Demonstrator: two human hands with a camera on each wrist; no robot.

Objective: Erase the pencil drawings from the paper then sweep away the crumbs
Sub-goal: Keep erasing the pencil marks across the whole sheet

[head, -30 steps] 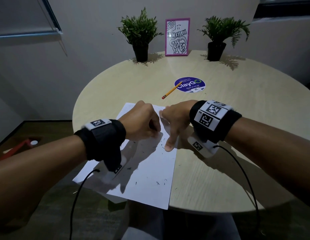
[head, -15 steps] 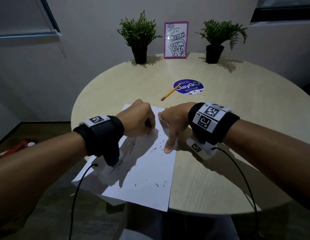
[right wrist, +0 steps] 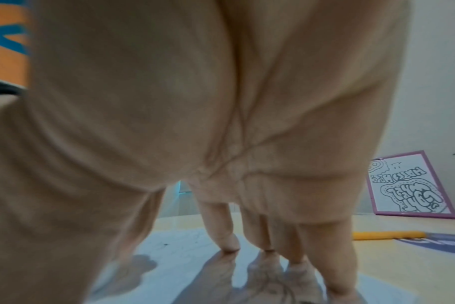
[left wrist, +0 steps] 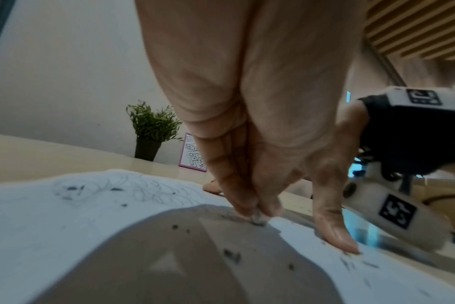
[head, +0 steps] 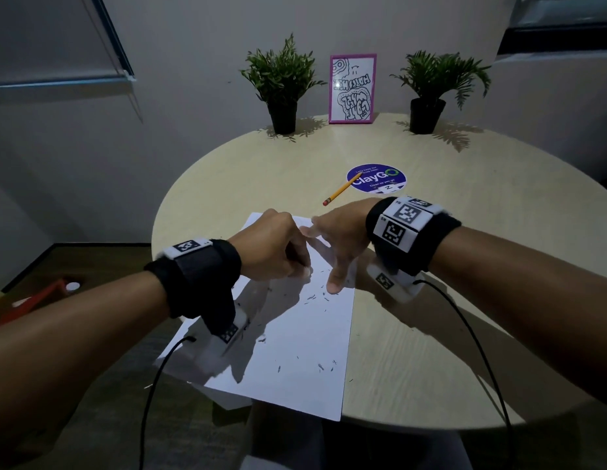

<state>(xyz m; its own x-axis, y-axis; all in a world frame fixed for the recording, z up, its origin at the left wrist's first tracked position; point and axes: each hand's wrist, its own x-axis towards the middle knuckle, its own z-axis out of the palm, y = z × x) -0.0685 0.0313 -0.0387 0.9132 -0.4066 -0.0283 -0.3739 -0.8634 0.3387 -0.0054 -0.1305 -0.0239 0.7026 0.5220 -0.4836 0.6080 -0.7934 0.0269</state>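
From the head view I see my left hand (head: 271, 247) curled into a fist over the paper (head: 295, 334), and my right hand (head: 339, 245) spread beside it, thumb tip down near the sheet's right edge. What the fist holds is hidden there. The left wrist view settles it: the fingers (left wrist: 237, 185) pinch a small pale eraser (left wrist: 259, 219) whose tip touches the paper, with dark crumbs (left wrist: 231, 256) scattered in the shadow just in front. That same view shows faint pencil drawings (left wrist: 86, 190) on the far part of the sheet, which the head view hides behind the hands. The right wrist view shows my right fingers (right wrist: 222, 228) straight, tips pressing down on the paper, holding nothing.

The sheet lies at the near left of the round bench (head: 464, 266), its near corner and left side hanging past the rim. More crumbs (head: 312, 296) lie between the two hands and toward the near edge. To the right of the sheet the bench top is bare wood out to the rim. Beyond the hands a pencil (head: 342, 189) lies apart from the paper, its tip over a blue sticker (head: 380, 179). Two plants (head: 283, 83) and a pink frame (head: 352, 89) stand at the far edge.
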